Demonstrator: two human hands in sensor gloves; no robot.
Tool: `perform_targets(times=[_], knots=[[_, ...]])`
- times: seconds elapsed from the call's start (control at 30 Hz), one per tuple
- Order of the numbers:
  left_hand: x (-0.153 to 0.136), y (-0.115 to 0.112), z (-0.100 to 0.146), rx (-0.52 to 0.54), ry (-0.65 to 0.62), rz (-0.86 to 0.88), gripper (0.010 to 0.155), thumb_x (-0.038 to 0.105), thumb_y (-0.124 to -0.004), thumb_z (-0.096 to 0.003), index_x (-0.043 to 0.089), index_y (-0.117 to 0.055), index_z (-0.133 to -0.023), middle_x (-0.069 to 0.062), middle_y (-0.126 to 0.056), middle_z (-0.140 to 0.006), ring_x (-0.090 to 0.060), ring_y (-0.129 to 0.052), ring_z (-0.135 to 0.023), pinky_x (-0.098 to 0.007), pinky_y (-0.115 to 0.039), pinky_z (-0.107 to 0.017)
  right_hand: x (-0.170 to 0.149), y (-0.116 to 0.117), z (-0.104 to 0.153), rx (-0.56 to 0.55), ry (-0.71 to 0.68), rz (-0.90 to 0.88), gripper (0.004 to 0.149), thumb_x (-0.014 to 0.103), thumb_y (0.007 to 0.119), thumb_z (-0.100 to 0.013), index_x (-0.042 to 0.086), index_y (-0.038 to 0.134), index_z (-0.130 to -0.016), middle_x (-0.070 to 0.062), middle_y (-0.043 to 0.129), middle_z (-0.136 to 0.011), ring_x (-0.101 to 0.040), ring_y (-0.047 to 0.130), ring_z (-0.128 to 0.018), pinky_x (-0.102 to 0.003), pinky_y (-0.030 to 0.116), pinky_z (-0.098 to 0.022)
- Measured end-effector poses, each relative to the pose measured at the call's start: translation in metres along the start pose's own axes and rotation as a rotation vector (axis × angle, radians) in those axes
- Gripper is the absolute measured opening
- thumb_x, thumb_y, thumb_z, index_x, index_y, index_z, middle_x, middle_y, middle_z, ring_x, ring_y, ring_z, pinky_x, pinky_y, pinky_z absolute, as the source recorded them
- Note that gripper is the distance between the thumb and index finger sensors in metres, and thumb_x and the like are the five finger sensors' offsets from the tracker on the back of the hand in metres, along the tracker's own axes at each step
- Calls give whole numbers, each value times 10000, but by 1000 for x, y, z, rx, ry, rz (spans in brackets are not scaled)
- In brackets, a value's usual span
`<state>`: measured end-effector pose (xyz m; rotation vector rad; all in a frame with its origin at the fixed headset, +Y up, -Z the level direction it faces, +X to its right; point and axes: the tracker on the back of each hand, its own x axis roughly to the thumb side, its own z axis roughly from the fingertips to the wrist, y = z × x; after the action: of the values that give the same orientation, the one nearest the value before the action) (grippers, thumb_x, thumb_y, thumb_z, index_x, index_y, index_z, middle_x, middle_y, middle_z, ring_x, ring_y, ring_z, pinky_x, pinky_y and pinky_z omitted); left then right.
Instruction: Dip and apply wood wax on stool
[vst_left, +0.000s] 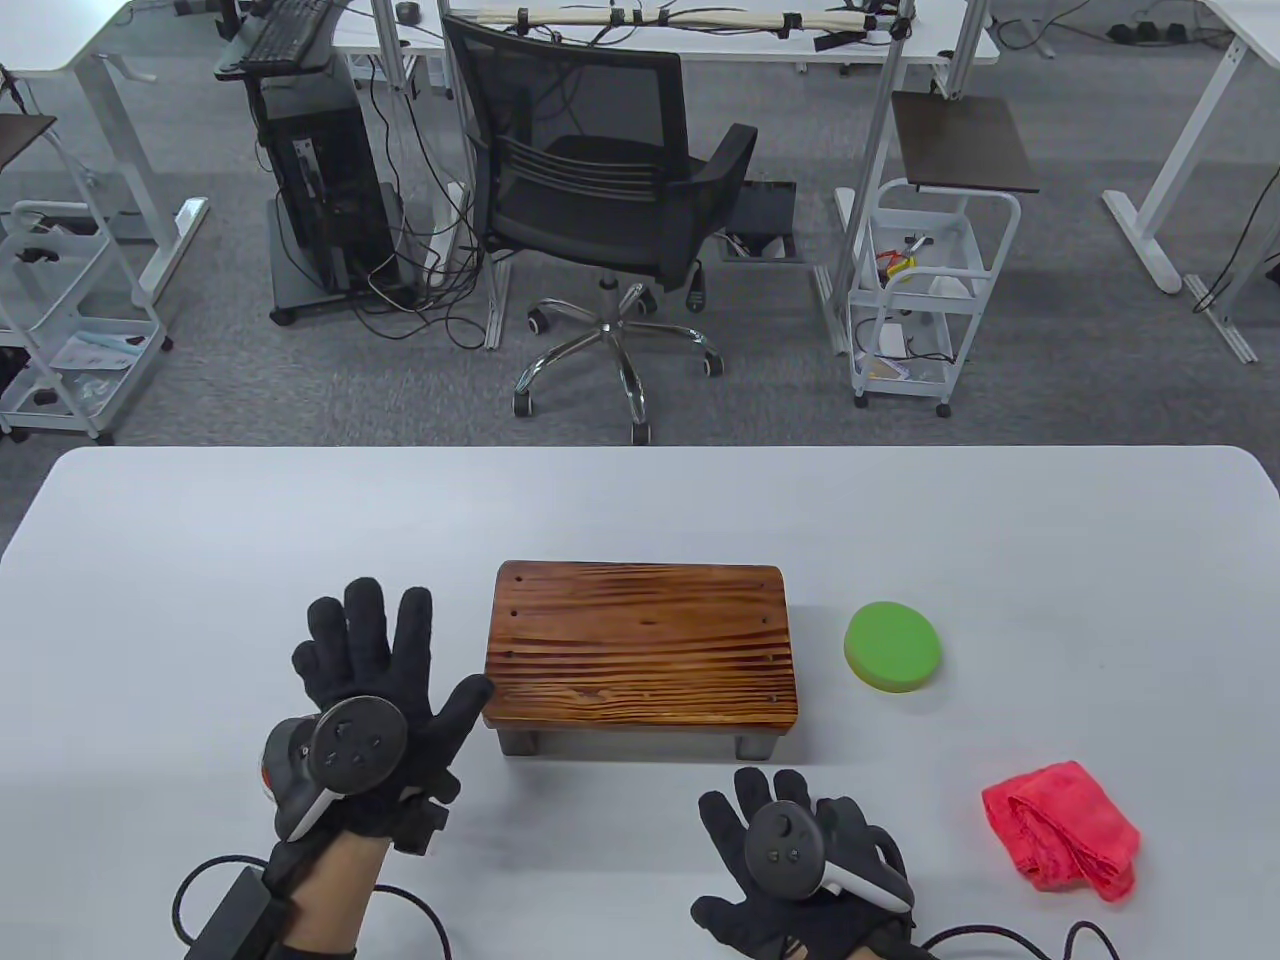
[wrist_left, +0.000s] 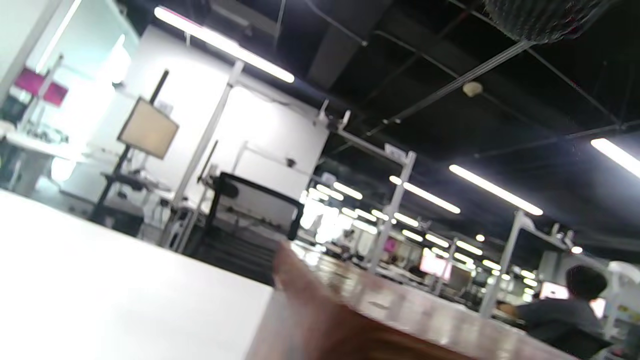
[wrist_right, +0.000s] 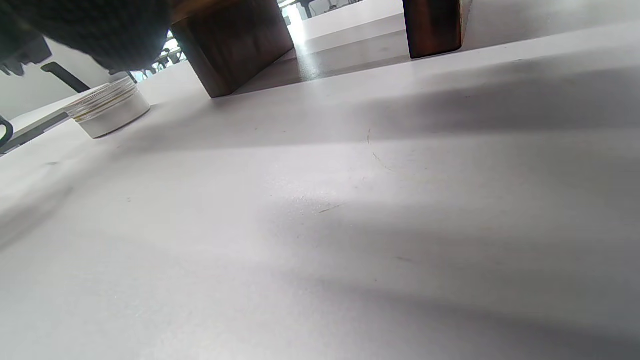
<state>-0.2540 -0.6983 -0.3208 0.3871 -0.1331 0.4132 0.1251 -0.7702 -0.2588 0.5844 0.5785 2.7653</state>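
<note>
Stool (vst_left: 640, 645): sitting in the middle of the table (vst_left: 200, 540), top looking dry, no wax showing.
Wax jar (wrist_right: 107, 107): lying under the left hand, lid looking on.
Green sponge (vst_left: 892, 646): waiting right of the stool, untouched.
Pink cloth (vst_left: 1062, 826): lying near the right hand.
Left hand (vst_left: 372, 690): grip spread apart, holding nothing.
Right hand (vst_left: 800, 860): grip apart, resting flat.
Progress: I think nothing is starting yet; dipping and rubbing are all left.

Overhead table view; low wrist views sharing stool (vst_left: 640, 645)

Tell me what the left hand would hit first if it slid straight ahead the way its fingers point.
Probably nothing: the left hand points away from the person, beside the stool, over bare table. Only the thumb nears the stool's left edge; contact is unclear.
</note>
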Motion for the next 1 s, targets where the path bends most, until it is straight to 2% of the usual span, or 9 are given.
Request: perform_targets(times=[0.13, 0.3, 0.43, 0.53, 0.6, 0.7, 0.77, 0.9, 1.0], knots=[[-7, -10, 1, -52, 36, 57, 1021, 758, -678, -463, 303, -99, -1170, -214, 138, -1158, -528, 173, -976, -817, -57, -608, 0, 0, -1, 2, 11, 8, 929, 718, 717, -444, 279, 247, -1113, -161, 103, -1159, -529, 113, -1006, -761, 247, -658], [-15, -15, 4, -66, 51, 34, 1016, 760, -671, -463, 299, -110, -1173, -217, 124, -1163, -537, 157, -979, -818, -69, -607, -2, -4, 1, -19, 13, 7, 925, 711, 720, -447, 280, 246, -1114, -154, 91, -1160, -525, 109, -1006, -764, 230, -659], [-20, -16, 5, -75, 64, 68, 1010, 753, -674, -463, 291, -130, -1177, -219, 112, -1167, -544, 145, -982, -817, -79, -614, -3, -18, 11, -101, 0, 10, 913, 702, 725, -451, 280, 268, -1120, -156, 115, -1173, -527, 92, -1016, -769, 223, -664], [-23, -14, 6, -49, 53, 63, 1004, 749, -678, -463, 282, -149, -1179, -222, 102, -1168, -547, 133, -984, -815, -92, -621, -9, -37, 24, -203, -17, -25, 879, 697, 729, -461, 268, 365, -1136, -172, 262, -1202, -537, 222, -1050, -771, 301, -688], [-24, -13, 7, -47, 56, 70, 1003, 747, -678, -466, 282, -147, -1179, -224, 105, -1166, -547, 134, -984, -815, -92, -622, -18, -49, 30, -270, 3, -31, 864, 697, 728, -465, 268, 398, -1139, -169, 294, -1209, -534, 251, -1059, -771, 321, -693], [-24, -13, 7, -51, 61, 83, 1004, 748, -678, -466, 282, -147, -1180, -224, 104, -1167, -548, 133, -984, -814, -93, -623, -46, -71, 41, -391, 144, -8, 867, 702, 725, -471, 255, 409, -1144, -176, 313, -1212, -540, 274, -1061, -772, 337, -692], [-24, -14, 7, -50, 60, 88, 1004, 748, -677, -465, 283, -146, -1179, -226, 102, -1167, -550, 129, -985, -814, -96, -624, -67, -82, 45, -438, 255, -32, 871, 697, 733, -468, 250, 413, -1143, -175, 306, -1212, -543, 256, -1059, -789, 278, -673], [-23, -11, 8, -38, 48, 104, 1008, 748, -676, -467, 278, -132, -1174, -230, 99, -1169, -554, 116, -991, -814, -106, -630, -117, -96, 55, -443, 500, -22, 889, 700, 732, -471, 240, 377, -1144, -175, 262, -1211, -547, 201, -1051, -797, 226, -657], [-23, -12, 9, -42, 49, 112, 1012, 750, -674, -467, 277, -127, -1174, -233, 100, -1168, -557, 113, -992, -814, -109, -631, -157, -97, 62, -395, 700, -52, 910, 697, 743, -473, 233, 341, -1146, -177, 232, -1209, -547, 182, -1047, -795, 196, -651]])
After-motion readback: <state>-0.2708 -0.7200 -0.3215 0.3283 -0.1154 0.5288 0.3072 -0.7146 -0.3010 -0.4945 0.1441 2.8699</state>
